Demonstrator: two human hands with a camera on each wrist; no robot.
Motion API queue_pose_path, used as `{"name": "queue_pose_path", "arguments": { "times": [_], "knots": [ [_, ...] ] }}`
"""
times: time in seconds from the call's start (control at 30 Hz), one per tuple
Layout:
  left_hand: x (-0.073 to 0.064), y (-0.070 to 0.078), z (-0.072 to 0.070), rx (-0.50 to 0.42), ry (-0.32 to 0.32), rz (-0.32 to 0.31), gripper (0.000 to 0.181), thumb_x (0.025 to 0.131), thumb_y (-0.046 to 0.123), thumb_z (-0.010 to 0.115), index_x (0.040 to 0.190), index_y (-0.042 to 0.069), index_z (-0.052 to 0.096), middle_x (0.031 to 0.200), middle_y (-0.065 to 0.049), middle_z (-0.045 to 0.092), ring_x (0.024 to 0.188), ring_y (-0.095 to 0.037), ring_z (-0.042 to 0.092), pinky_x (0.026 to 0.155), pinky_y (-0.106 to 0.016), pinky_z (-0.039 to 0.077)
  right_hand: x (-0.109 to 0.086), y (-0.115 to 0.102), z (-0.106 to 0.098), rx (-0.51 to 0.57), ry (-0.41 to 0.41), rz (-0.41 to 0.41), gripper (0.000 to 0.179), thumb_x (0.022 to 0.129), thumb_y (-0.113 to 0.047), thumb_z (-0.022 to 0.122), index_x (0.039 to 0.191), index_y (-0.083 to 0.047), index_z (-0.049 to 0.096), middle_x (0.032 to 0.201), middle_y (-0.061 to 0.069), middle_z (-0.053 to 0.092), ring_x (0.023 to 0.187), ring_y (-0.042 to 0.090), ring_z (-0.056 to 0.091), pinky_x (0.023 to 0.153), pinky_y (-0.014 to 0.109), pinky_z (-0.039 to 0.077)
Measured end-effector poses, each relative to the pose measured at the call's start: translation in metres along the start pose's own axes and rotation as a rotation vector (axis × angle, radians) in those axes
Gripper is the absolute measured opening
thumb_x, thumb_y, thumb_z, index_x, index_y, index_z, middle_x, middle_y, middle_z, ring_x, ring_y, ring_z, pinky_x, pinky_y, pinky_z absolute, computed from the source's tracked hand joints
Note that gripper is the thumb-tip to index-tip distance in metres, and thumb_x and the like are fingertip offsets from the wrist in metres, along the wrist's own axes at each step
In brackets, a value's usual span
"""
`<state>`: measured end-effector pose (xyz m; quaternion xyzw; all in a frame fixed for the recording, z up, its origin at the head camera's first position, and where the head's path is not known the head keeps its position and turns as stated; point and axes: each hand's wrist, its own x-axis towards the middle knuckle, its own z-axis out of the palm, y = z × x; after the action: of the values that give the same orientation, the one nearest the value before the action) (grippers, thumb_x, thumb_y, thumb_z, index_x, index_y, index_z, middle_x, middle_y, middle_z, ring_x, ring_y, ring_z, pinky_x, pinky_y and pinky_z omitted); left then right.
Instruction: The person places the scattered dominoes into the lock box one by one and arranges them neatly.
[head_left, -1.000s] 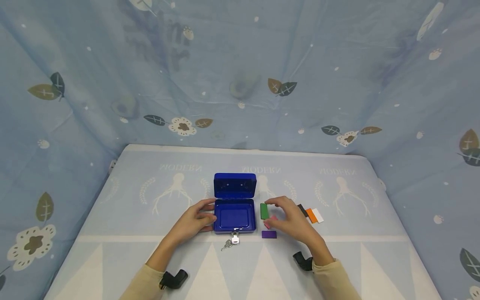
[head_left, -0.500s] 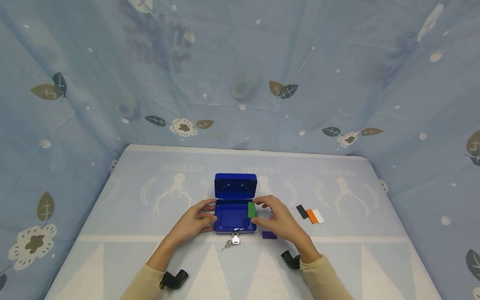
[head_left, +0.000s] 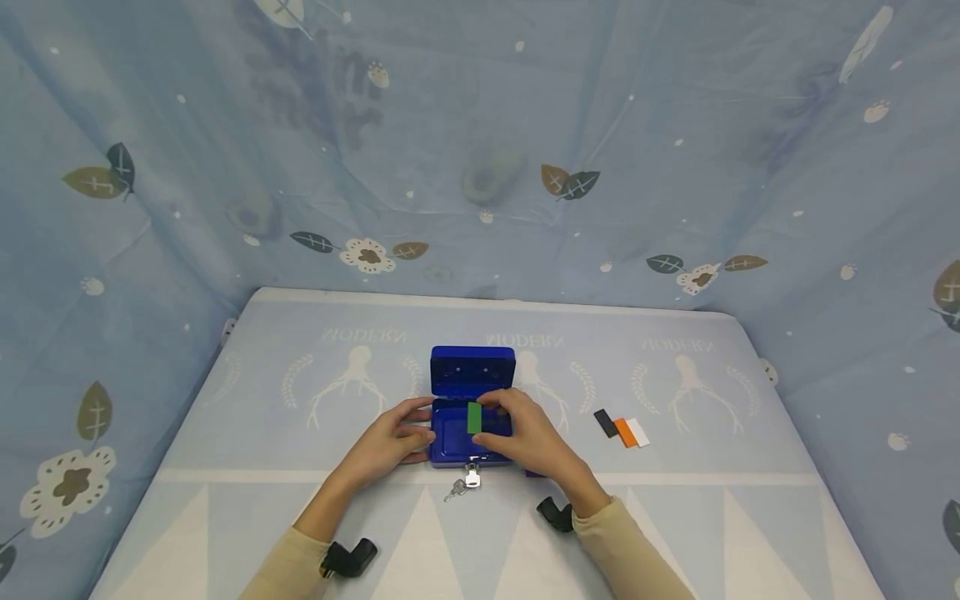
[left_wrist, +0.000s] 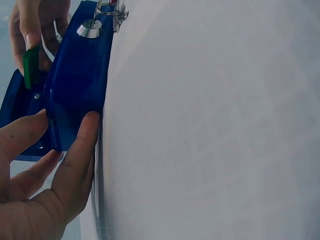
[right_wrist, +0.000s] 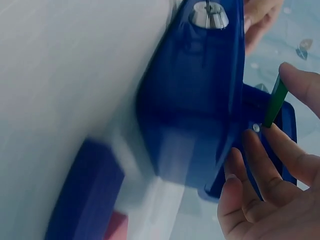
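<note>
A blue metal cash box [head_left: 450,461] stands on the table with its lid [head_left: 472,360] raised. Its silver lock [left_wrist: 90,29] carries a key and key ring on the front wall. My left hand [head_left: 384,442] rests against the box's left side, thumb near the rim and the other fingers spread on the wall. Over the box, my right hand [head_left: 528,432] pinches a thin green rectangular block [head_left: 474,418] between thumb and fingertip. The block stands on edge, above the lid's hinge side in the right wrist view [right_wrist: 276,102].
A purple block [right_wrist: 87,187] and a pink block [right_wrist: 116,227] lie right of the box, mostly hidden by my right hand in the head view. Farther right are a black block [head_left: 605,423], an orange block [head_left: 624,433] and a white block [head_left: 637,432]. Patterned blue cloth hangs behind.
My right hand has picked up the green block from the table and carried it leftward over the cash box. My left hand stays at the box's left side.
</note>
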<state>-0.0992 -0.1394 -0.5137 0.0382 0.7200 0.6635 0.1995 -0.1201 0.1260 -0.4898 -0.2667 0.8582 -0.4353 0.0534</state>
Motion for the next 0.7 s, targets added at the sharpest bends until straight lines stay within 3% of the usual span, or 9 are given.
{"name": "queue_pose_path", "arguments": {
  "times": [0.17, 0.7],
  "knots": [
    [0.000, 0.000, 0.000, -0.005, -0.008, 0.000, 0.060, 0.097, 0.004, 0.065, 0.151, 0.006, 0.040, 0.143, -0.028, 0.045, 0.120, -0.037, 0.058, 0.085, -0.042, 0.059, 0.006, -0.003, 0.009, -0.030, -0.009, 0.025, 0.048, 0.086, -0.028, 0.082, 0.126, -0.011, 0.062, 0.114, 0.005, 0.062, 0.105, 0.022, 0.059, 0.091, 0.042, 0.053],
    [-0.001, 0.000, -0.002, -0.009, -0.016, 0.005, 0.059, 0.097, 0.003, 0.063, 0.151, 0.004, 0.039, 0.144, -0.029, 0.044, 0.120, -0.038, 0.057, 0.085, -0.042, 0.059, 0.020, -0.010, 0.038, -0.077, -0.041, 0.021, 0.046, 0.084, -0.024, 0.082, 0.122, -0.006, 0.063, 0.109, 0.009, 0.063, 0.103, 0.024, 0.060, 0.088, 0.037, 0.053]
  ]
}}
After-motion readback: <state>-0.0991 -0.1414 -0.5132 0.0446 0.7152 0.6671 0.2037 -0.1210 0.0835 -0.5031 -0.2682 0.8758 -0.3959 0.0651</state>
